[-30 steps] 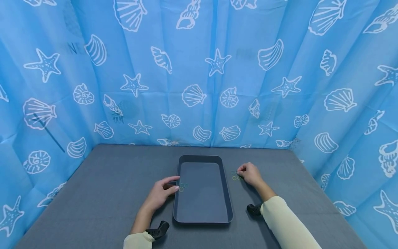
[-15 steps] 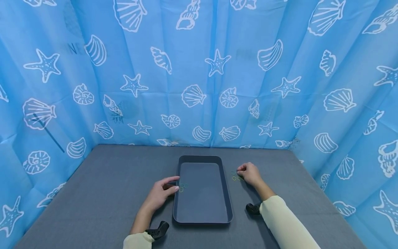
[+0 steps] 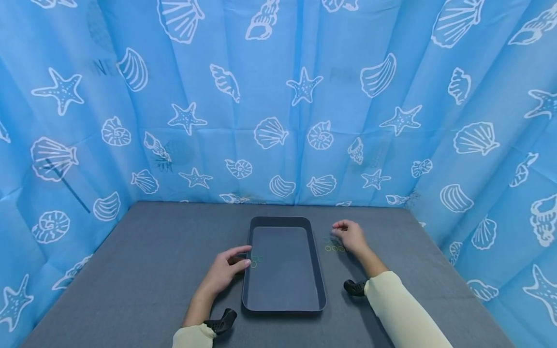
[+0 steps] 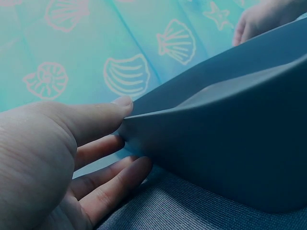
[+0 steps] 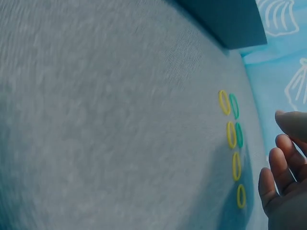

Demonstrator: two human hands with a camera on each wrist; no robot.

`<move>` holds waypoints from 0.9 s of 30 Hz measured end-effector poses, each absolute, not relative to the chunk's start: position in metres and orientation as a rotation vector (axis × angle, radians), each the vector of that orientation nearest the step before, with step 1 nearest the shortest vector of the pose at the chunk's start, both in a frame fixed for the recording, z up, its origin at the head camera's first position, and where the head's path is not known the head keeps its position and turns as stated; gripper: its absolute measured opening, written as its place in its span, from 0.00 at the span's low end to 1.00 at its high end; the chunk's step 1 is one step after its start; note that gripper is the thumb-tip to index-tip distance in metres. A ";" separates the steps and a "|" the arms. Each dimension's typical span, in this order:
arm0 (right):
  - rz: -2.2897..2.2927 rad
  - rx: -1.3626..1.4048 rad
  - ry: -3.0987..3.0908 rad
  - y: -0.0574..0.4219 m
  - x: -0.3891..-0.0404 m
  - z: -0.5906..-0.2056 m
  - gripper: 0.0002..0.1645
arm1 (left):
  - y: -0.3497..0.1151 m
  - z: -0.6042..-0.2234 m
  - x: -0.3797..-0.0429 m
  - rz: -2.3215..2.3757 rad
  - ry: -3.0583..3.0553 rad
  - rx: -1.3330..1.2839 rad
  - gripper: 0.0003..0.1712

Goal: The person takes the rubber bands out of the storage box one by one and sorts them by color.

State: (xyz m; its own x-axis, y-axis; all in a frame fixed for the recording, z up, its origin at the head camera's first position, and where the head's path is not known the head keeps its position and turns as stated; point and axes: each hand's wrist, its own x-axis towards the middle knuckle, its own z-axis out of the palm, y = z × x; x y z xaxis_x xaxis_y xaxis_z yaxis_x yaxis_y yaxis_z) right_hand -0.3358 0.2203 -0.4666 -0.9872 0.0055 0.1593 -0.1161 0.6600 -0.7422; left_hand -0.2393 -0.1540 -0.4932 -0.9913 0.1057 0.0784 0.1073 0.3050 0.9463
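Observation:
A dark grey rectangular baking tray lies lengthwise before me. My left hand holds its left rim, with the thumb on the edge and fingers against the outer wall. Inside the tray, near that thumb, lie a yellow ring and green rings, thin like rubber bands. My right hand hovers right of the tray, fingers loosely bent and nothing visible in them. Below it on the cloth, several yellow rings form a row, with two green rings alongside.
Grey cloth covers the table. A blue curtain with white shells and starfish hangs behind it and along both sides. Black wrist devices sit by the cuffs of pale yellow sleeves.
My right hand has risen slightly up and away from the rings, and more of the yellow row shows. My left hand and the tray have stayed put.

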 end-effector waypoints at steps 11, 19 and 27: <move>1.351 0.060 -2.638 0.192 -0.332 -0.445 0.07 | -0.154 -0.493 -0.239 -1.840 -2.538 -0.199 0.21; 1.458 0.038 -2.593 0.168 -0.331 -0.434 0.08 | -0.154 -0.494 -0.240 -1.838 -2.537 -0.203 0.22; 1.557 0.085 -2.574 0.150 -0.329 -0.427 0.09 | -0.154 -0.493 -0.239 -1.854 -2.525 -0.217 0.22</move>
State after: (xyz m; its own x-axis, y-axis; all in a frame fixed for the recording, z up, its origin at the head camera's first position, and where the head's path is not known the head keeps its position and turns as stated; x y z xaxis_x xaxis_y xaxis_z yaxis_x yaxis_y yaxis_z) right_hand -0.3286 0.1503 -0.4271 -0.9896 0.0203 0.1423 -0.1166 0.4656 -0.8773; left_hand -0.2394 -0.1541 -0.4932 -0.9904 0.1105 0.0825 0.1118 0.2931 0.9495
